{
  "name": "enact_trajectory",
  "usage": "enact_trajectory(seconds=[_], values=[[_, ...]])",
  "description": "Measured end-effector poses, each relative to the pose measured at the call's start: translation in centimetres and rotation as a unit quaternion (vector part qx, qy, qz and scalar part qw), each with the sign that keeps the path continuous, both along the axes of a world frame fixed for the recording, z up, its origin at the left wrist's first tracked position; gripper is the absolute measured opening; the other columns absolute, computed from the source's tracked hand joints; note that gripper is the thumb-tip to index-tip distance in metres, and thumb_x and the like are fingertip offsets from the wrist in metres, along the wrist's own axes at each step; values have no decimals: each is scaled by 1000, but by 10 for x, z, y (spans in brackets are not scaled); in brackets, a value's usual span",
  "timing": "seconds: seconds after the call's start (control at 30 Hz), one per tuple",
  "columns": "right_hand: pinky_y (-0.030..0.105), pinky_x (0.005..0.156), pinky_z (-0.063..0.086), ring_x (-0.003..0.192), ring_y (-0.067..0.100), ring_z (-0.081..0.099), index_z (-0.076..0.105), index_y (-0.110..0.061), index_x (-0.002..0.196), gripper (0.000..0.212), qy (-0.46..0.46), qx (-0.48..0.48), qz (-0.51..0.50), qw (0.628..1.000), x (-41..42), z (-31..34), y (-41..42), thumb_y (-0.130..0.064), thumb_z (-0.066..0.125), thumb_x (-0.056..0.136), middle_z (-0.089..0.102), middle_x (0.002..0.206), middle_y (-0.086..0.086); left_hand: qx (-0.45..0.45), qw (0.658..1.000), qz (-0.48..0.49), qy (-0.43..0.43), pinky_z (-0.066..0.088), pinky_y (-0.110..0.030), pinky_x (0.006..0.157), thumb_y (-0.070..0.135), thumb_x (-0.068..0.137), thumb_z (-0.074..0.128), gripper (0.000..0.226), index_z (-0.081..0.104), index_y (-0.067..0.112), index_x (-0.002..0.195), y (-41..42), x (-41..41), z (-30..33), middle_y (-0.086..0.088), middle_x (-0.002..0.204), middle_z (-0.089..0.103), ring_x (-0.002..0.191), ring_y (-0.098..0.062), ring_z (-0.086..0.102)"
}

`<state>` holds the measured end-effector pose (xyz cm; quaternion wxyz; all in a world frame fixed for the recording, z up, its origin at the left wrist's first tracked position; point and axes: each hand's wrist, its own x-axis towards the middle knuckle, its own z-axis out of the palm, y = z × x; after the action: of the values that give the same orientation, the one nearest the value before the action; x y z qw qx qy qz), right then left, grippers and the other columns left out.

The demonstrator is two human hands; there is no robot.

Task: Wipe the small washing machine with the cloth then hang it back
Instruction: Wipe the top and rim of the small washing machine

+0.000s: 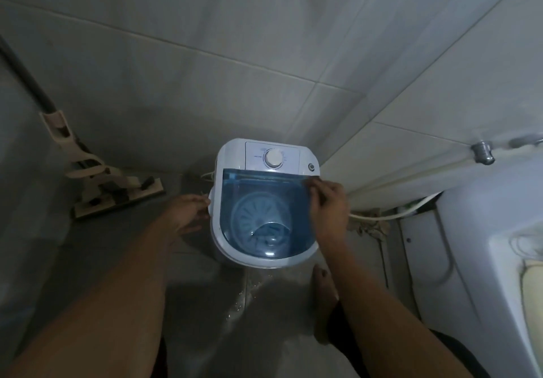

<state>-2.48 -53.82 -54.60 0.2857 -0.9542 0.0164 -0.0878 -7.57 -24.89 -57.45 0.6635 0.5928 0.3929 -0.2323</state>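
Note:
The small washing machine (pixel 232 160) stands on the floor against the tiled wall. It is white, with a round dial on top and a see-through blue lid (pixel 264 201) that is closed. My left hand (pixel 188 211) is at its left side, fingers curled at the white side handle. Fingers bent, my right hand (pixel 327 204) rests on the right edge of the lid, near its hinge corner. Neither hand holds a cloth. A brownish rag (pixel 371 226) lies on the floor to the right of the machine.
A beige mop (pixel 97 177) leans at the left, its head on the floor. A larger white appliance (pixel 482 230) fills the right side, with a white hose (pixel 390 216) running to it. My bare foot (pixel 323 295) stands on the wet floor just in front of the machine.

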Motion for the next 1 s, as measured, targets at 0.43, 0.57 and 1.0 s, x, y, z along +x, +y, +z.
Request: enact_trajectory(seconds=[0.43, 0.57, 1.0], values=[[41, 83, 40, 102, 26, 58, 68, -30, 122, 27, -44, -217, 611, 760, -67, -28, 98, -29, 56, 98, 64, 123, -1, -29, 1000, -1, -9, 53, -39, 91, 16, 95, 61, 8, 68, 15, 99, 8, -3, 5, -9, 100, 70, 79, -18, 65], [42, 94, 46, 113, 24, 58, 69, -28, 125, 29, -63, -195, 547, 812, -22, 1, 88, -30, 57, 99, 64, 129, 1, -44, 999, -8, 4, 50, -44, 99, 18, 94, 62, 8, 69, 20, 98, 11, -3, 6, -3, 98, 73, 84, -15, 68], [41, 97, 49, 105, 24, 62, 72, -22, 115, 22, -48, -172, 633, 753, -60, -5, 68, -23, 51, 106, 68, 119, 4, -55, 998, 1, -1, 51, -43, 99, 15, 94, 62, 10, 68, 19, 102, 11, -4, 7, -4, 106, 72, 83, -14, 68]])
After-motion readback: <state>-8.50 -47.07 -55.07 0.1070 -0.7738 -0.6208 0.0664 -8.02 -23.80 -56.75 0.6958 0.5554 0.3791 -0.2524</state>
